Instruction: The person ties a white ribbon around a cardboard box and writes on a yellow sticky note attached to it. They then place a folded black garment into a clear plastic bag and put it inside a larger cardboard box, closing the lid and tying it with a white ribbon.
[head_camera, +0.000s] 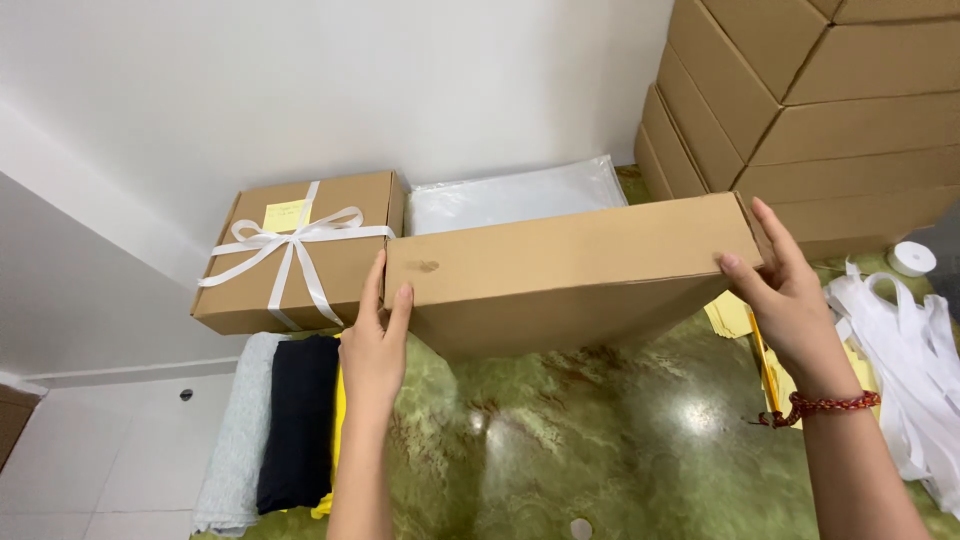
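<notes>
left hand (375, 345): flat against the left end of the plain cardboard box (570, 270); fingers straight and pointing up, thumb on the front edge; pressing, not wrapped round anything
right hand (790, 300): on the right end of the same box; fingers spread over the end face, thumb on the front corner; open palm clamp, box squeezed between the two hands; red braided bracelet (825, 404) on the wrist
plain cardboard box: long, closed, brown, small dark spot near its left front; held tilted above the green marbled desk (560, 440), rear edge up; whether its lower edge touches the desk, cannot tell
gift box (300, 255): brown carton tied with white ribbon and bow, yellow note on top; on the desk's far left corner, just beside the held box
plastic sleeve (515, 195): clear-white, flat, behind the held box against the wall
carton stack (800, 110): brown flat boxes piled at upper right, near the right hand
folded cloth (270, 430): pale grey, navy and yellow pieces side by side on the desk's left edge, under the left forearm
ribbon pile (905, 350): loose white strips right of the right wrist; white roll (911, 258) just beyond
yellow pencil (762, 365): lies on yellow paper slips, partly hidden by the right hand
</notes>
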